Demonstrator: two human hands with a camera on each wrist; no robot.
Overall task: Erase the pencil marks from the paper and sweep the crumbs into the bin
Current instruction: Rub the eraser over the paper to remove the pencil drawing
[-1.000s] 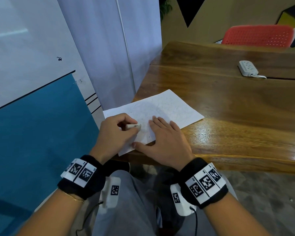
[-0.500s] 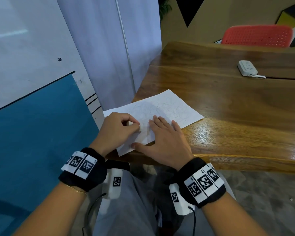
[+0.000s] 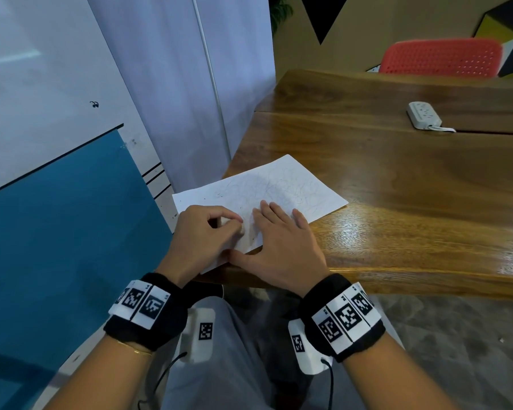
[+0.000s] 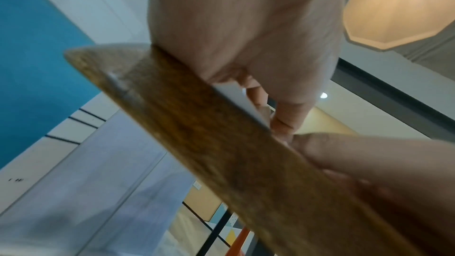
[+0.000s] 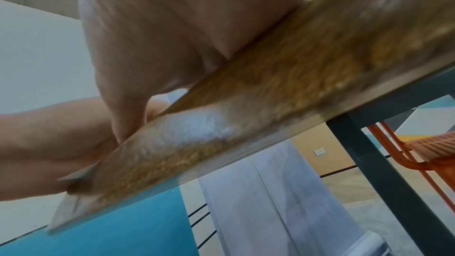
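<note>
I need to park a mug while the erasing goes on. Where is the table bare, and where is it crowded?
Bare wood lies right of the paper, between it and the power strip, and along the near table edge. The near left corner is crowded: the left hand pinches an eraser there, and the right hand presses the paper.

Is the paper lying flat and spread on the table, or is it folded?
Spread flat: the paper shows one unfolded sheet, with the right hand pressing it down.

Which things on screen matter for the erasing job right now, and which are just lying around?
Part of the job:
- white paper sheet with pencil scribbles
- small white eraser pinched in the left hand
- right hand, flat, pinning the sheet
- dark eraser crumbs

Just lying about:
- white power strip
- red perforated plastic chair
- brown wooden table
</note>
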